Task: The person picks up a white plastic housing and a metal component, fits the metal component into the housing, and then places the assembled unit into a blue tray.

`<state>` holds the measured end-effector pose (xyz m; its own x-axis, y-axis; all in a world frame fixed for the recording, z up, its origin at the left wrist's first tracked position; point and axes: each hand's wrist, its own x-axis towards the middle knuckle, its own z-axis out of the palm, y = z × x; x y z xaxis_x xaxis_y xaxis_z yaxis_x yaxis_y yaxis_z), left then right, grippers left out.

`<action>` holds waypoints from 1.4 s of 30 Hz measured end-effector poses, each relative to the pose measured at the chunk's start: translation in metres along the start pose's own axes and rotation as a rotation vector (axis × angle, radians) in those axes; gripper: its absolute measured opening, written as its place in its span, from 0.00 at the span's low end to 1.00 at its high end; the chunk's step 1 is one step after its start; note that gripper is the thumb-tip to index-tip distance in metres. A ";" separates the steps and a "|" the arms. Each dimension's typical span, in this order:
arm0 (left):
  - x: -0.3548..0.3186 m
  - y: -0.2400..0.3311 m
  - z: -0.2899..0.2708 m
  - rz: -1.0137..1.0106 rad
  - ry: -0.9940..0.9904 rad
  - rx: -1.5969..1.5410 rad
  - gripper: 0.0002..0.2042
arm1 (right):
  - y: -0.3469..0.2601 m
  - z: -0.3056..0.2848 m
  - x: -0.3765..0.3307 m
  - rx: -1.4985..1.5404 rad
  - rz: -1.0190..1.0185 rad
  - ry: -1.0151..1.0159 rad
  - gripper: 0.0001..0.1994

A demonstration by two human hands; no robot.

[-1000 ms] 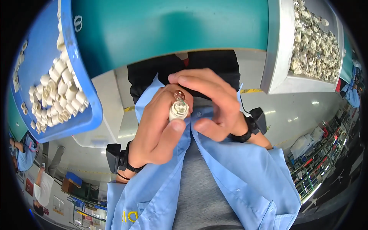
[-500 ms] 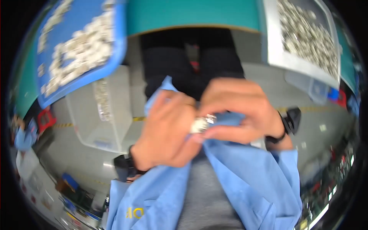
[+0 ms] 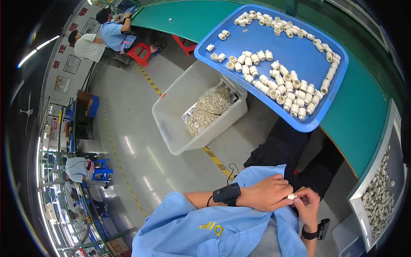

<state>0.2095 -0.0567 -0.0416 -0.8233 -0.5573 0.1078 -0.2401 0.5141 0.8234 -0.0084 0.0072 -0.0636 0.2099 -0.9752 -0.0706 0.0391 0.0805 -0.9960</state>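
Close to my lap, both hands meet at a small white cylindrical part [image 3: 292,196]. My left hand [image 3: 266,193] is closed, its fingers curled and its tips on the part's left side. From the right, my right hand [image 3: 308,206] pinches the same part between thumb and fingers. Most of it is hidden by the fingertips. Ahead, a blue tray [image 3: 257,40] carries many white cylindrical parts of similar look, some upright and some on their sides. At the lower right, a white-rimmed tray [image 3: 358,201] contains a heap of small grey-silver pieces [image 3: 379,195].
The blue tray overhangs the near edge of a teal workbench [image 3: 359,120]. Left of my legs, a translucent bin [image 3: 173,128] on the floor holds bags of small parts [image 3: 209,107]. Two people [image 3: 112,36] are by the bench far left, near a red stool [image 3: 139,54].
The view has swung left, bringing the bin and the far people into sight. Both hands remain together at the white part; the shiny metal piece seen beside it earlier is no longer visible.
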 end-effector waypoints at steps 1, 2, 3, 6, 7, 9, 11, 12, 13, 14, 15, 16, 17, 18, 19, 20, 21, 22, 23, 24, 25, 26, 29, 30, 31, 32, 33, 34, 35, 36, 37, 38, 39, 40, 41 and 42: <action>0.000 -0.009 0.006 -0.011 -0.014 -0.093 0.12 | 0.005 0.005 -0.002 0.092 0.079 0.042 0.03; -0.001 -0.017 0.013 -0.022 -0.030 -0.185 0.12 | 0.009 0.010 -0.005 0.186 0.157 0.083 0.03; -0.001 -0.023 0.018 -0.032 -0.046 -0.277 0.12 | 0.013 0.012 -0.008 0.279 0.235 0.127 0.02; -0.007 -0.035 0.031 -0.046 -0.114 -0.323 0.12 | 0.025 0.018 -0.019 0.349 0.276 0.147 0.02; -0.008 -0.039 0.033 -0.054 -0.150 -0.347 0.12 | 0.029 0.019 -0.023 0.386 0.298 0.159 0.02; -0.004 -0.044 0.033 -0.025 -0.176 -0.387 0.12 | 0.036 0.020 -0.028 0.396 0.294 0.182 0.02; 0.003 -0.048 0.031 0.031 -0.209 -0.475 0.13 | 0.041 0.020 -0.031 0.405 0.293 0.218 0.01; 0.004 -0.050 0.029 0.031 -0.216 -0.473 0.13 | 0.043 0.020 -0.031 0.410 0.291 0.222 0.01; 0.005 -0.050 0.027 0.040 -0.218 -0.478 0.13 | 0.044 0.022 -0.031 0.408 0.291 0.231 0.01; 0.006 -0.049 0.024 0.049 -0.220 -0.483 0.13 | 0.045 0.023 -0.032 0.407 0.291 0.240 0.01; 0.007 -0.050 0.023 0.058 -0.222 -0.489 0.14 | 0.046 0.024 -0.032 0.405 0.292 0.248 0.02; 0.008 -0.052 0.022 0.054 -0.225 -0.490 0.14 | 0.048 0.024 -0.032 0.410 0.295 0.249 0.02; 0.010 -0.054 0.021 0.063 -0.238 -0.483 0.14 | 0.051 0.023 -0.033 0.400 0.275 0.252 0.02; 0.010 -0.056 0.020 0.069 -0.248 -0.474 0.14 | 0.055 0.023 -0.033 0.392 0.258 0.252 0.03; 0.010 -0.058 0.019 0.074 -0.257 -0.464 0.14 | 0.057 0.023 -0.033 0.385 0.239 0.249 0.04; 0.011 -0.058 0.018 0.064 -0.254 -0.462 0.14 | 0.059 0.022 -0.033 0.391 0.242 0.241 0.04; 0.012 -0.059 0.017 0.064 -0.262 -0.455 0.14 | 0.061 0.021 -0.033 0.391 0.249 0.244 0.05; 0.013 -0.059 0.016 0.064 -0.267 -0.447 0.14 | 0.063 0.019 -0.033 0.390 0.253 0.244 0.05; 0.013 -0.059 0.017 0.064 -0.277 -0.443 0.14 | 0.064 0.019 -0.034 0.390 0.261 0.250 0.06; 0.013 -0.059 0.018 0.054 -0.274 -0.439 0.14 | 0.066 0.018 -0.034 0.396 0.263 0.241 0.06; 0.014 -0.058 0.019 0.050 -0.271 -0.446 0.14 | 0.067 0.017 -0.034 0.393 0.257 0.242 0.06; 0.014 -0.057 0.020 0.046 -0.268 -0.451 0.14 | 0.068 0.016 -0.034 0.390 0.250 0.241 0.05; 0.016 -0.050 0.022 -0.001 -0.244 -0.424 0.14 | 0.063 0.015 -0.034 0.375 0.233 0.268 0.04; 0.016 -0.046 0.024 -0.041 -0.223 -0.394 0.14 | 0.060 0.016 -0.035 0.359 0.224 0.297 0.04; 0.016 -0.042 0.027 -0.079 -0.206 -0.368 0.14 | 0.057 0.018 -0.036 0.341 0.217 0.331 0.04; 0.016 -0.039 0.029 -0.074 -0.217 -0.382 0.14 | 0.054 0.020 -0.037 0.338 0.226 0.347 0.04; 0.020 -0.036 0.028 -0.110 -0.155 -0.328 0.13 | 0.049 0.021 -0.034 0.209 0.206 0.429 0.05; 0.024 -0.035 0.027 -0.143 -0.100 -0.285 0.12 | 0.042 0.022 -0.030 0.073 0.195 0.516 0.06; 0.033 -0.035 0.025 -0.166 -0.063 -0.256 0.11 | 0.031 0.021 -0.020 -0.072 0.092 0.520 0.08; 0.039 -0.037 0.023 -0.182 -0.038 -0.227 0.10 | 0.020 0.019 -0.006 -0.228 0.006 0.522 0.09; 0.049 -0.032 0.015 -0.196 -0.029 -0.219 0.08 | 0.007 0.016 0.006 -0.258 -0.031 0.535 0.09; 0.057 -0.036 0.002 -0.158 -0.039 -0.286 0.07 | 0.002 0.013 0.018 -0.268 -0.051 0.537 0.10; 0.060 -0.035 0.001 -0.213 -0.090 -0.184 0.07 | -0.002 0.011 0.026 -0.261 -0.071 0.548 0.11; 0.063 -0.035 -0.003 -0.174 -0.022 -0.149 0.08 | 0.001 0.006 0.037 -0.297 -0.190 0.553 0.12; 0.064 -0.035 -0.007 -0.147 0.010 -0.163 0.07 | -0.005 0.002 0.042 -0.290 -0.232 0.542 0.11; 0.071 -0.031 -0.014 -0.118 0.016 -0.197 0.08 | -0.002 0.002 0.042 -0.275 -0.328 0.582 0.12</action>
<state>0.1659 -0.1214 -0.0510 -0.7871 -0.6167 0.0119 -0.2281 0.3088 0.9234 0.0024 -0.0333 -0.0643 -0.3275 -0.8982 0.2932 -0.2525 -0.2158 -0.9432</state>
